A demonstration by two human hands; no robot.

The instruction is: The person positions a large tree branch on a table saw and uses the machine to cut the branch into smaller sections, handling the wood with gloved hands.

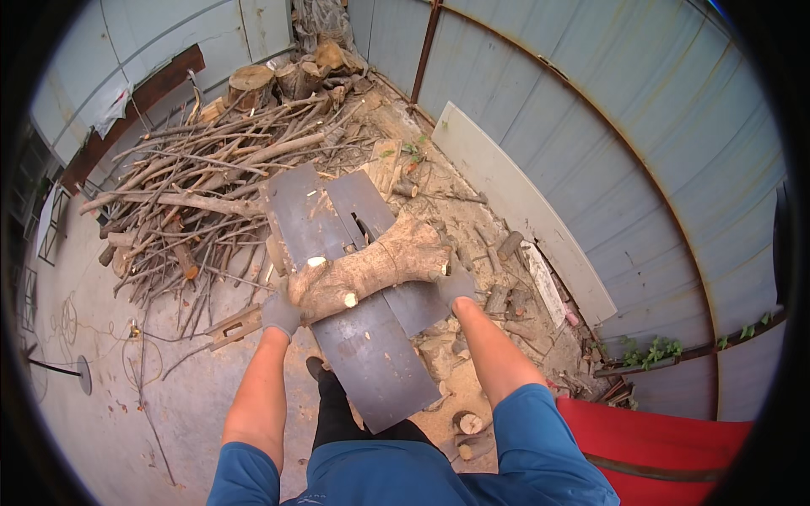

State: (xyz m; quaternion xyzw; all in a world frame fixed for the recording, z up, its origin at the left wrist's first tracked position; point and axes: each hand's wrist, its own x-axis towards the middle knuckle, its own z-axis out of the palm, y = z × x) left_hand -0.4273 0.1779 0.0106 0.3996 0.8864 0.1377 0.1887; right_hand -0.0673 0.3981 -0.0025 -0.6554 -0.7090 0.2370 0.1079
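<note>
A thick, crooked log with pale cut stubs lies across a dark metal table, which has a slot beyond the log. At the log's left end is my left hand, in a grey glove, closed on the wood. My right hand, gloved as well, grips the forked right end. The log hides some of the fingers on both sides. Beside my left hand, a slotted wooden piece sticks out from the table's left side.
Left of the table rises a big heap of branches, with stumps behind. Short logs and sawdust cover the ground at right. A pale board leans on the metal wall. Red sheeting lies near right. A cord crosses the floor.
</note>
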